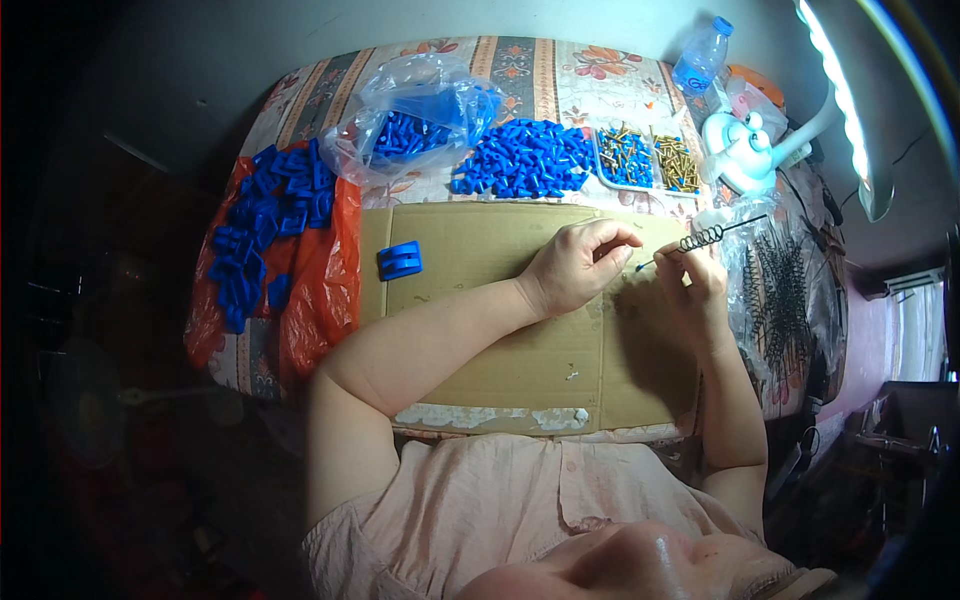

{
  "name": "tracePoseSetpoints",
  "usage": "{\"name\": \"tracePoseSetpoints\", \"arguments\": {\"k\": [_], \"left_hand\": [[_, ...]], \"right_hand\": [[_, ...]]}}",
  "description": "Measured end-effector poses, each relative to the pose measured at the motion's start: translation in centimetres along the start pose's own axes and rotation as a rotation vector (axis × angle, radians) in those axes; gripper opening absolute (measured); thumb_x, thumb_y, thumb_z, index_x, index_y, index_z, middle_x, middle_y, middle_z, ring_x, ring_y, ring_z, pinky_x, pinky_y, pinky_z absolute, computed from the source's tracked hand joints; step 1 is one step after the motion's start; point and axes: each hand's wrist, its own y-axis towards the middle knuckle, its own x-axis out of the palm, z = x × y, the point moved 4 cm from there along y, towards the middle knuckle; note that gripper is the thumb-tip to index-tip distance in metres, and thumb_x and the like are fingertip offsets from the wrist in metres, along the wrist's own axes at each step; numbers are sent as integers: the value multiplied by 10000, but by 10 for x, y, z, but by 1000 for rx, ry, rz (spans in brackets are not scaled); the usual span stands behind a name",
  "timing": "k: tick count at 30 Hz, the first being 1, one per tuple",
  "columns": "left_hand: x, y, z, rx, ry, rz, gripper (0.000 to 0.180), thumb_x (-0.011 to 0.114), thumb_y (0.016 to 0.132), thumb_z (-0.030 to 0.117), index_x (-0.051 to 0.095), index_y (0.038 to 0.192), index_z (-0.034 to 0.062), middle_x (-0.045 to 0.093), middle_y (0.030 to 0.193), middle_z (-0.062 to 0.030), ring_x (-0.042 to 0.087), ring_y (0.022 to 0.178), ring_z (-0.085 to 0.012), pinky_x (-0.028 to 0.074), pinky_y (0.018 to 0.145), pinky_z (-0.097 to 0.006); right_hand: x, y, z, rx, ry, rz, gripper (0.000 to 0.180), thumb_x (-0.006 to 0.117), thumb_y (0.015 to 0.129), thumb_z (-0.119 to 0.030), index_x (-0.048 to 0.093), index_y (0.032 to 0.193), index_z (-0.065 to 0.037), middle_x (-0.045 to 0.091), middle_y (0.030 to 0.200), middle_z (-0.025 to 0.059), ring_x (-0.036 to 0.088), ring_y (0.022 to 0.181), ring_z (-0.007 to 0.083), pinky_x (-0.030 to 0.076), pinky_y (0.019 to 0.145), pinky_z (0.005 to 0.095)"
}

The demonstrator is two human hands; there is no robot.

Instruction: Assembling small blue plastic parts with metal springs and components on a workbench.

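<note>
Over the right part of the cardboard sheet (480,330), my two hands are close together but apart. My right hand (695,290) is closed on a black coil spring (700,239), whose straight wire end points up and to the right. A small dark piece with a blue tip (643,266) sticks out at its fingertips toward the left hand. My left hand (575,268) has its fingers curled and thumb brought near the forefinger; whatever it may hold is hidden. Farther left on the cardboard lies a blue slotted plastic part (401,260).
Behind the cardboard are a pile of small blue parts (530,160), a clear bag (400,85), and a tray (628,187) of blue pieces and brass screws (676,165). Blue parts lie on a red bag (320,270) at left. Black springs (778,290), a lamp (745,150) and a bottle (703,58) stand right.
</note>
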Motion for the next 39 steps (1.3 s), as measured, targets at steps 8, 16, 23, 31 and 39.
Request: {"name": "tracePoseSetpoints", "arguments": {"k": [8,16,23,31,39], "left_hand": [[3,1,-2,-41,-10,-29,163,573,924,91,638,1054,18,623,892,-7,546,789,-47,471,726,-225],[1,0,-3,-61,-36,-30,168,573,923,82,637,1066,22,629,922,-3,555,836,-55,475,760,-233],[1,1,0,-38,-30,-22,168,572,923,83,638,1064,21,633,920,-12,563,842,-63,476,771,-235],[0,0,-1,-56,-25,-30,171,565,924,80,636,1068,21,628,913,-12,559,836,-61,476,769,-239],[1,0,-1,-39,-32,-27,171,566,920,68,634,1069,16,637,941,-22,566,857,-69,478,787,-241]], "right_hand": [[1,-4,6,16,-11,-9,60,677,812,-24,623,835,-15,622,713,133,618,618,269,461,567,352],[-3,5,-5,-70,-81,-20,66,675,821,-41,620,842,-10,626,715,132,621,630,282,469,569,353],[0,1,2,4,-16,-25,74,670,829,-62,617,839,-13,622,708,136,618,621,285,467,558,363],[-3,3,-2,-62,-109,-10,78,684,817,-70,625,824,-21,622,688,132,621,597,277,468,534,358],[-3,2,-1,-64,-106,13,91,698,806,-81,631,808,-19,617,677,125,618,587,268,465,531,356]]}}
